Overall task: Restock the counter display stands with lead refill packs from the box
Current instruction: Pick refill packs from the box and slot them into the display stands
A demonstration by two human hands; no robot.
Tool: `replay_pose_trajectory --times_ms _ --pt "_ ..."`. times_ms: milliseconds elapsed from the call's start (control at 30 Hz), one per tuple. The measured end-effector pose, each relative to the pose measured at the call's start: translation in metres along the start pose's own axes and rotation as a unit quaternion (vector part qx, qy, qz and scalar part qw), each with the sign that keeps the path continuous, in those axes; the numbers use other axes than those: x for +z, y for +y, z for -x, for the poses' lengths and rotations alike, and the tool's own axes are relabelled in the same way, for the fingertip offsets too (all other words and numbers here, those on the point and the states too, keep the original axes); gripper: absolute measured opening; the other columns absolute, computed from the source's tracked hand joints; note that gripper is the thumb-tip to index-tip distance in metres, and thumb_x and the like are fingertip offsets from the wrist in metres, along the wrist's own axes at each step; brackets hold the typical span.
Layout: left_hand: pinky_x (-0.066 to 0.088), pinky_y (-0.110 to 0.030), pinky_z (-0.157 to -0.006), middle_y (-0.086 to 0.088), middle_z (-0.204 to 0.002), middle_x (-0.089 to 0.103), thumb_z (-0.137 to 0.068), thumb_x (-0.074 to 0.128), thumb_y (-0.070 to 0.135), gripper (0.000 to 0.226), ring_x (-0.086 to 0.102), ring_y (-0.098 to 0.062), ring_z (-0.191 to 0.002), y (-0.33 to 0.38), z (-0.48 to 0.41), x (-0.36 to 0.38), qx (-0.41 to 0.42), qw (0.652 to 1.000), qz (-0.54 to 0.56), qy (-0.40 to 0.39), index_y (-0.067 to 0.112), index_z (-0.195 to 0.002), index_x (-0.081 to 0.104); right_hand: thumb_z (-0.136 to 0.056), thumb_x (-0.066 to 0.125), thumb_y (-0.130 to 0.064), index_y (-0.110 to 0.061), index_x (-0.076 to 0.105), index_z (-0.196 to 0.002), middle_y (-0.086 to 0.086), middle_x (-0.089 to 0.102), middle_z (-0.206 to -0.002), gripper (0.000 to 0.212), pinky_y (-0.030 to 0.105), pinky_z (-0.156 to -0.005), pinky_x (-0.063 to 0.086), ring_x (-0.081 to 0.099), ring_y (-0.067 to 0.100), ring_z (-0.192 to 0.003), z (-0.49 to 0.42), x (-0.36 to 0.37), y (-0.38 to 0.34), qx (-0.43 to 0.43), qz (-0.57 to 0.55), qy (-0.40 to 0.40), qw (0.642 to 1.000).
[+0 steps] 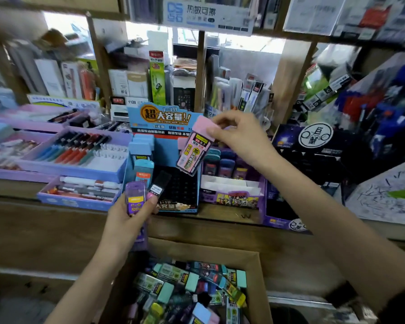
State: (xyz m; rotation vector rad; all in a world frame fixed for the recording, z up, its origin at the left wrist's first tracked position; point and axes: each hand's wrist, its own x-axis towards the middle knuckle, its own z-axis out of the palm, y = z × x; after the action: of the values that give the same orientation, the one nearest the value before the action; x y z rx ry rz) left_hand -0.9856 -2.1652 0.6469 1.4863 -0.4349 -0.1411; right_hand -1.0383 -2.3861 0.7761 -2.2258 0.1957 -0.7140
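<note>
Across crowded stationery table [56,230], pinching pink lead refill pack [194,148] by its cap in right hand [241,134] over blue display stand [164,127], clutching purple pack [134,197] in left hand [124,220], likely risking fingertip slip.

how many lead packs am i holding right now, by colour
pink pack, pinched by the right hand: 1
purple pack, held in the left hand: 1
slim black pack, also in the left hand: 1
total: 3
</note>
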Motion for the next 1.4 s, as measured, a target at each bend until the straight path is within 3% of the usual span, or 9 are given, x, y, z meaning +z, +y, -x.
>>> replay_pose_trajectory --times_ms 100,300,533,733,900,1067,1200,1267,1400 --pt "0.039 -0.008 -0.045 0.007 -0.054 0.065 -0.085 0.063 0.011 0.007 0.049 0.0 -0.044 0.003 -0.004 -0.012 0.007 1.0 -0.005 0.015 0.009 -0.08 0.058 -0.084 0.067 -0.015 -0.01 0.07 -0.094 0.001 0.066 -0.086 0.012 0.02 -0.07 0.039 0.055 0.009 -0.079 -0.028 0.024 0.004 -0.027 0.098 -0.015 0.995" --pt "0.042 -0.009 -0.047 0.003 -0.059 0.068 -0.083 0.066 0.01 0.006 0.056 -0.004 -0.051 -0.001 -0.006 -0.026 -0.013 1.0 -0.004 0.017 0.009 -0.08 0.06 -0.088 0.062 -0.018 -0.009 0.067 -0.097 0.012 0.069 -0.095 0.014 0.032 -0.071 0.04 0.06 0.027 -0.09 -0.042 0.054 0.024 -0.077 0.241 -0.072 0.965" --pt "0.043 -0.008 -0.051 0.008 -0.059 0.068 -0.083 0.067 0.012 0.008 0.058 0.001 -0.051 -0.01 -0.007 -0.029 -0.034 0.999 -0.009 0.012 0.013 -0.08 0.06 -0.088 0.063 -0.017 -0.008 0.067 -0.108 0.011 0.069 -0.107 0.022 0.027 -0.075 0.038 0.06 0.025 -0.097 -0.038 0.052 0.032 -0.077 0.24 -0.1 0.962" --pt "0.043 -0.01 -0.05 0.007 -0.055 0.065 -0.083 0.066 0.012 0.01 0.055 -0.001 -0.049 -0.011 -0.008 -0.026 -0.032 0.999 0.003 0.001 0.013 -0.079 0.058 -0.088 0.064 -0.018 -0.012 0.06 -0.11 0.013 0.067 -0.103 0.023 0.035 -0.079 0.047 0.06 0.028 -0.093 -0.035 0.061 0.036 -0.074 0.243 -0.084 0.964" --pt "0.046 -0.022 -0.058 0.002 -0.06 0.066 -0.083 0.066 0.014 0.008 0.057 -0.008 -0.055 -0.013 -0.007 -0.026 -0.054 0.998 0.042 -0.004 0.016 -0.08 0.06 -0.086 0.065 -0.016 -0.007 0.062 -0.1 0.009 0.056 -0.102 0.017 0.036 -0.071 0.048 0.054 0.025 -0.097 -0.036 0.064 0.045 -0.131 0.325 -0.057 0.935" --pt "0.046 -0.028 -0.063 -0.002 -0.065 0.068 -0.083 0.067 0.017 0.008 0.058 -0.011 -0.058 -0.013 -0.005 -0.023 -0.057 0.997 0.054 -0.009 0.018 -0.077 0.062 -0.092 0.055 -0.014 -0.002 0.059 -0.115 0.013 0.048 -0.111 0.027 0.039 -0.08 0.047 0.047 0.026 -0.106 -0.031 0.062 0.035 -0.151 0.371 -0.073 0.913" --pt "0.047 -0.017 -0.054 -0.004 -0.07 0.069 -0.082 0.066 0.025 0.005 0.057 -0.009 -0.055 -0.008 -0.003 -0.016 -0.038 0.997 0.062 -0.032 0.023 -0.078 0.064 -0.094 0.054 -0.023 -0.008 0.059 -0.116 0.004 0.053 -0.104 0.027 0.008 -0.074 0.036 0.051 0.002 -0.089 0.006 0.07 0.012 -0.07 0.168 -0.057 0.982" --pt "0.047 -0.017 -0.055 -0.004 -0.071 0.069 -0.079 0.065 0.03 0.007 0.057 -0.009 -0.057 -0.005 -0.001 -0.011 -0.033 0.996 0.071 -0.043 0.023 -0.08 0.064 -0.092 0.058 -0.025 -0.011 0.062 -0.108 0.004 0.061 -0.1 0.022 0.009 -0.073 0.04 0.057 0.008 -0.086 0.03 0.078 0.004 0.04 0.018 -0.103 0.994" --pt "0.047 -0.014 -0.055 -0.003 -0.071 0.07 -0.078 0.064 0.031 0.018 0.058 -0.008 -0.057 -0.001 0.006 0.006 -0.022 0.995 0.065 -0.074 0.017 -0.088 0.062 -0.09 0.06 -0.011 -0.013 0.056 -0.104 0.002 0.06 -0.083 0.015 0.019 -0.062 0.049 0.061 0.012 -0.073 0.066 0.082 0.004 0.159 -0.177 -0.13 0.962"
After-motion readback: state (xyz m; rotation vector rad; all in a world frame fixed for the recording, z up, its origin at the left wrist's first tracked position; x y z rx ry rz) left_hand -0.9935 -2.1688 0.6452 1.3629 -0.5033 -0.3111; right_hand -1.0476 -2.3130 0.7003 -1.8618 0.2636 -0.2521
